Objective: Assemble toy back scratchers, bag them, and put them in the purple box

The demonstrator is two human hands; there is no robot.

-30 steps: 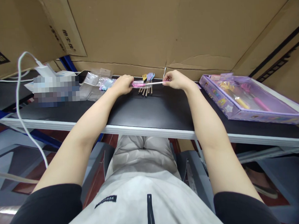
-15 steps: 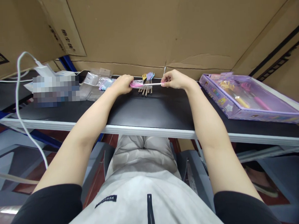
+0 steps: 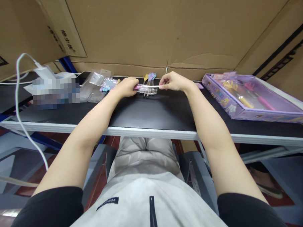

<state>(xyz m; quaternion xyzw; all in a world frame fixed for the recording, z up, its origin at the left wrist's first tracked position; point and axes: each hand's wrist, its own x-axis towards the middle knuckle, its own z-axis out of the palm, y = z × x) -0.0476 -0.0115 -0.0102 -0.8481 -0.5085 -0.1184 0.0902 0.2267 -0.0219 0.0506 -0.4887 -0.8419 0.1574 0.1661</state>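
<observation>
Both my hands reach to the far side of a black table [image 3: 151,110]. My left hand [image 3: 125,87] is closed on one end of a small clear plastic bag [image 3: 148,89] with a pink item inside. My right hand [image 3: 171,81] pinches the bag's other end, so the bag stretches between them just above the table. Behind the bag lies a small bunch of pens with coloured fork-shaped tops [image 3: 148,80].
A purple toy box with a clear window [image 3: 253,94] lies at the right. More clear bags [image 3: 100,83] and a white charger with its cable [image 3: 43,73] sit at the left. Cardboard boxes [image 3: 150,30] wall off the back.
My right hand has moved left toward my left hand, shortening the span between them. The bag now hangs lower and shows more of its clear side.
</observation>
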